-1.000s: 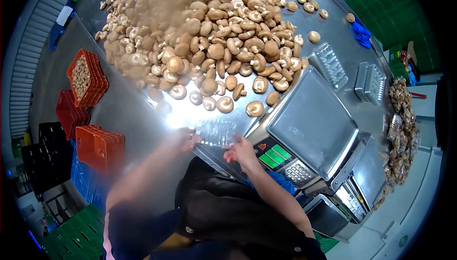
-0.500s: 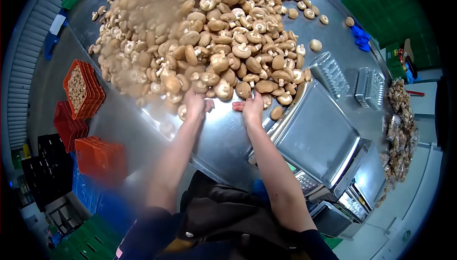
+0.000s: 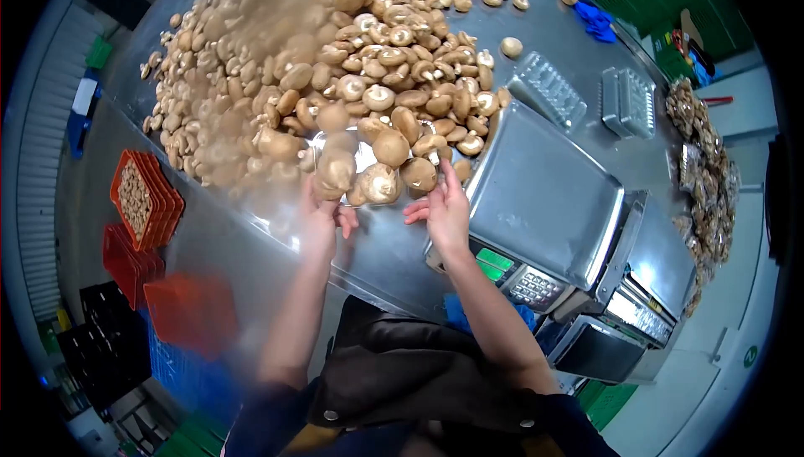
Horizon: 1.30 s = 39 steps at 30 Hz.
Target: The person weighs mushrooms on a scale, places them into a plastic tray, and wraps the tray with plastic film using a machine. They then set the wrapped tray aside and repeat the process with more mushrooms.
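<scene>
Dark brown cloth is seen nearest, in the apron (image 3: 419, 365), and beyond it both bare hands are held over the metal table (image 3: 377, 243). The left hand (image 3: 322, 218) and the right hand (image 3: 444, 210) are set apart, half open and cupped, with fingers loosely curled, at either side of a cluster of mushrooms (image 3: 379, 182) at the near edge of the heap. Because the left side is smeared and the undersides are hidden, it cannot be told whether the fingers are closed on the mushrooms or on something clear beneath them. Each mushroom can be judged light, springy and hardly slippery, but easily bruised or torn at the cap's rim; it is best taken by the sides of the cap, and a group is best cradled from below with both palms. About seven are counted in the cluster, while those in the heap (image 3: 352, 89) behind are too many to be counted. At the right, one scale (image 3: 544, 193) is placed on the table. Farther off, one clear tray (image 3: 548, 93) is seen beside one nested stack of trays (image 3: 628, 105). Three red and orange crates (image 3: 151, 266) are counted at the left, off the table, with mushrooms held in one.
</scene>
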Tool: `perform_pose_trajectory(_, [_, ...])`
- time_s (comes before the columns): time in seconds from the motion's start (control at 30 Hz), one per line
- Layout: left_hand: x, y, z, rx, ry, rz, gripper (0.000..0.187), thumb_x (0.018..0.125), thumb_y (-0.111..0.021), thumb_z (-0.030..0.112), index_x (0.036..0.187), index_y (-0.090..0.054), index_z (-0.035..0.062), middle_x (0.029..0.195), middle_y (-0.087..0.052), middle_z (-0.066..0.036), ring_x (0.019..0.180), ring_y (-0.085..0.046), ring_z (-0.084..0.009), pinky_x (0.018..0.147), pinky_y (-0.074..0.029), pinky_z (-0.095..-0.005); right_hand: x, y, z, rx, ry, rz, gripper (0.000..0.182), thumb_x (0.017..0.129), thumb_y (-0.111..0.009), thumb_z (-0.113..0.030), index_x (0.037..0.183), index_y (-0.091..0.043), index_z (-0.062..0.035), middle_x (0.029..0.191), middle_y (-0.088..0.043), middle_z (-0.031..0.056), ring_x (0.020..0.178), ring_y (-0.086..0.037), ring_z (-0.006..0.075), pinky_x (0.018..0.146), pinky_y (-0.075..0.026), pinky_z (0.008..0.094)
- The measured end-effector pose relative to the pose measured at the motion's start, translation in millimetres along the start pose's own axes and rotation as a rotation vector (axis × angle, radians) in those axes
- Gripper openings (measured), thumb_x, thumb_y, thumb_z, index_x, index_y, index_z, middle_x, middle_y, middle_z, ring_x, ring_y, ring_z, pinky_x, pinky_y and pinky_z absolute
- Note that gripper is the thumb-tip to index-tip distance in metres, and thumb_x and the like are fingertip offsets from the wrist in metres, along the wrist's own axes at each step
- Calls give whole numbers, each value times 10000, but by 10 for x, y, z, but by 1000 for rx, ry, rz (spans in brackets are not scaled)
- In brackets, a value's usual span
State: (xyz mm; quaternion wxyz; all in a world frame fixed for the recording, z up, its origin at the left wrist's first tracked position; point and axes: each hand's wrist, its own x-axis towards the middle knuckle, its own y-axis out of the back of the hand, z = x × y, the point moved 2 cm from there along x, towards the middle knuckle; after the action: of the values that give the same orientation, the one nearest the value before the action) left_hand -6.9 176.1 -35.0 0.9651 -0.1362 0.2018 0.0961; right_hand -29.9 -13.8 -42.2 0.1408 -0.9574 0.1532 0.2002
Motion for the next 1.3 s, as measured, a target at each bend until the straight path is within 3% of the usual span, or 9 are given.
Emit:
perform_pose_trajectory(0.2, [-261,-562,152,91,37,-319,322,849,-492,-54,1169,-492,-20,874,-601,-109,484,-590,-161,325,-372,-223,-323,729,-408,-187,236,163,512,937,-382,73,1437,-339,-26,1277,-545,154,782,-646,147,560,-533,239])
perform_pose_trajectory(0.37, [-403,-1205,-150,223,89,-593,441,807,-525,-92,1243,-494,-41,864,-609,-105,498,-576,-131,348,-384,-218,-524,1691,-417,-646,554,423,500,815,-514,106,1305,-488,8,1362,-451,156,1228,-497,299,1024,-421,368])
perform_pose_trajectory(0.5, [-497,-1655,-471,632,98,-646,416,805,-574,-63,1215,-514,-24,660,-596,-60,456,-565,-121,346,-378,-228,-770,2198,-370,-890,545,569,488,781,-590,61,1259,-519,-4,1381,-437,158,1328,-367,362,1111,-304,423])
perform_pose_trajectory(0.7, [-636,-1812,-661,823,-138,-589,428,823,-614,-8,1230,-489,-49,766,-619,-96,491,-590,-127,392,-427,-269,-936,2552,-236,-1083,485,512,469,782,-629,-36,1241,-537,-5,1389,-440,170,1353,-320,389,1118,-277,459])
perform_pose_trajectory(0.83, [-516,-1507,-651,1050,-678,-516,528,846,-641,56,1320,-426,-34,1001,-635,-138,611,-637,-173,497,-495,-264,-1001,2748,-217,-894,460,428,461,808,-607,-65,1254,-522,16,1370,-466,182,1320,-380,370,1102,-310,422])
perform_pose_trajectory(0.93, [-626,-1732,-192,938,-919,-520,585,868,-665,141,1368,-405,-15,1185,-603,-184,901,-667,-223,531,-507,-254,-1028,2794,-467,-703,444,449,460,868,-593,-160,1286,-502,7,1368,-468,197,1271,-456,356,1075,-351,410])
perform_pose_trajectory(0.97, [-654,-1852,-103,894,-901,-628,673,851,-700,237,1396,-388,-4,1290,-547,-203,1131,-584,-258,697,-541,-308,-1027,2726,-631,-723,508,470,465,885,-589,-201,1294,-499,1,1375,-460,201,1269,-460,356,1072,-354,413])
perform_pose_trajectory(1.0, [-636,-1956,-91,919,-881,-733,726,834,-695,363,1392,-386,14,1377,-444,-233,1283,-430,-378,1064,-351,-433,-993,2663,-759,-743,577,490,472,902,-585,-242,1301,-497,-6,1382,-453,205,1267,-463,357,1070,-357,416])
perform_pose_trajectory(1.3, [-705,-2572,-511,1379,-1283,-1013,992,685,-620,748,1424,-393,126,1512,-311,-148,1399,-252,-406,1121,-218,-553,-442,2358,-723,-888,751,329,559,915,-581,-401,1308,-488,-15,1401,-411,215,1257,-462,387,1037,-393,421])
